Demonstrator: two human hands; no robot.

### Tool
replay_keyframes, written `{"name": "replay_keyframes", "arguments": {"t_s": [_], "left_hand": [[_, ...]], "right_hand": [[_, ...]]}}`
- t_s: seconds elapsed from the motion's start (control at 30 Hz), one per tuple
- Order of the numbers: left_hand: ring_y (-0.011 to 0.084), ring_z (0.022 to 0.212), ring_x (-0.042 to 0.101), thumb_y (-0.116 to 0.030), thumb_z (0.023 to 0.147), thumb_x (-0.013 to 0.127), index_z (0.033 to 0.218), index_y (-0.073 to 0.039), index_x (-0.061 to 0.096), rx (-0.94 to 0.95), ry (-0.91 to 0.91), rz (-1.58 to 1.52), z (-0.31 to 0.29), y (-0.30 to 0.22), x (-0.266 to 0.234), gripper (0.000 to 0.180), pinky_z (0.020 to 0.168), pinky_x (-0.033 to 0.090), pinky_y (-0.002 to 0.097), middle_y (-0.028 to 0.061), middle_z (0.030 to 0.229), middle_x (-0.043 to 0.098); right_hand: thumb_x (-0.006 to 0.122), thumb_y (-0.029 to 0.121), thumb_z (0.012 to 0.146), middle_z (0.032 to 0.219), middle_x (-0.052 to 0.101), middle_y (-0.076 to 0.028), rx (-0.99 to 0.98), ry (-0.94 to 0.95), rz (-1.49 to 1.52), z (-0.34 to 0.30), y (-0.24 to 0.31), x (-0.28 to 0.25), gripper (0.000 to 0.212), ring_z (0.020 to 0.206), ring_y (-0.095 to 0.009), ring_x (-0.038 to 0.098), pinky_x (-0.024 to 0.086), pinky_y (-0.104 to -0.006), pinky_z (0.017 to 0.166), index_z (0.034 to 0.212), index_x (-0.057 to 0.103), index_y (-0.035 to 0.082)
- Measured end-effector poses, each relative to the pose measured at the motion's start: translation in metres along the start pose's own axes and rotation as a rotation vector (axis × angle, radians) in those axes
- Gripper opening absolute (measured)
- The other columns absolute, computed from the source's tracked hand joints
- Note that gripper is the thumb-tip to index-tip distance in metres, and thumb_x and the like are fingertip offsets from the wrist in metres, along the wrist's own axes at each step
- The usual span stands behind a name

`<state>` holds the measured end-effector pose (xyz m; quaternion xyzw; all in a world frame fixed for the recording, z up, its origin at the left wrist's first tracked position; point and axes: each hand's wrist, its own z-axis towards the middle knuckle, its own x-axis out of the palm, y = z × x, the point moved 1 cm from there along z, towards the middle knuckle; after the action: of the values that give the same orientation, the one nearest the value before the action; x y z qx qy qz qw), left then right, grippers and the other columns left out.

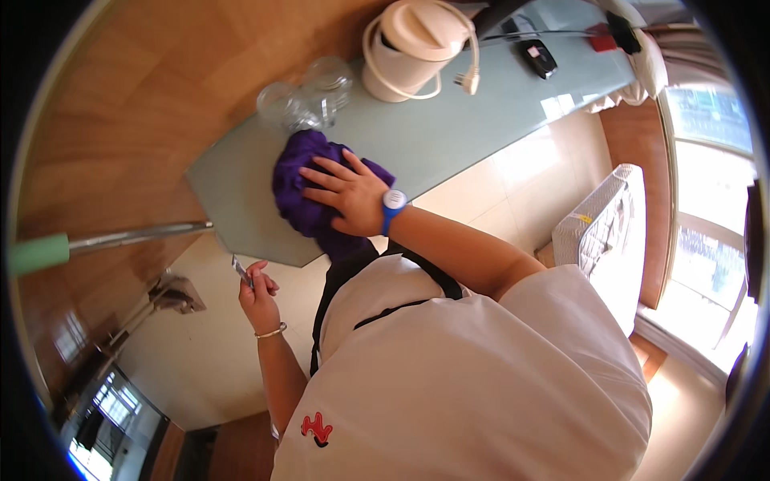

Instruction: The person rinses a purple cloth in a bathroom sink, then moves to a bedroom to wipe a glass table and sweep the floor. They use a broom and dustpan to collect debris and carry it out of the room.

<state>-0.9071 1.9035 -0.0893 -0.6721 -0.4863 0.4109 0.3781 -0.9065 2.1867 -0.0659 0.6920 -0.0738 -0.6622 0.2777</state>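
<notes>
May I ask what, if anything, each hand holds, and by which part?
Left hand: a slim grey object, by its lower end. The right hand lies spread on the purple cloth, not gripping it.

This looks like a home, with a mattress, curtain and corded pot.

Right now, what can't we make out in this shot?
Head view, tabletop under the purple cloth: covered by cloth and right hand.
Head view, gripped end of the thin item: hidden by the left hand.
Head view, inside of the cream pot: hidden by its lid.
</notes>
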Motion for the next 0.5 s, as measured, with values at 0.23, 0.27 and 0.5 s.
{"name": "replay_keyframes", "arguments": {"t_s": [0.23, 0.27, 0.5], "left_hand": [[0.0054, 0.054, 0.043, -0.021, 0.095, 0.044, 0.095, -0.003, 0.058, 0.092, 0.014, 0.029, 0.009, -0.051, 0.054, 0.023, 0.049, 0.034, 0.0192, -0.0031, 0.06, 0.042], [0.0053, 0.054, 0.043, -0.021, 0.095, 0.045, 0.095, -0.003, 0.058, 0.11, 0.019, 0.037, 0.009, -0.057, 0.065, 0.022, 0.049, 0.034, 0.0193, -0.0032, 0.06, 0.042], [0.0047, 0.053, 0.043, -0.022, 0.095, 0.044, 0.095, -0.003, 0.058, 0.186, 0.137, 0.119, -0.012, -0.081, 0.195, 0.023, 0.048, 0.035, 0.0193, -0.0034, 0.059, 0.043]], "right_hand": [[0.063, 0.008, 0.058, 0.138, 0.039, -0.011, 0.387, -0.286, -0.121, -0.157, -0.146, -0.074, 0.057, 0.13, -0.033, 0.031, 0.028, -0.0471, 0.105, 0.114, 0.056, 0.008], [0.062, 0.008, 0.058, 0.138, 0.038, -0.012, 0.46, -0.323, -0.145, -0.174, -0.172, -0.088, 0.057, 0.13, -0.034, 0.031, 0.028, -0.0473, 0.105, 0.115, 0.055, 0.008], [0.064, 0.027, 0.068, 0.139, 0.036, -0.012, 0.638, -0.491, -0.255, -0.148, -0.269, -0.147, 0.058, 0.131, -0.031, 0.028, 0.025, -0.049, 0.105, 0.121, 0.052, 0.01]]}}
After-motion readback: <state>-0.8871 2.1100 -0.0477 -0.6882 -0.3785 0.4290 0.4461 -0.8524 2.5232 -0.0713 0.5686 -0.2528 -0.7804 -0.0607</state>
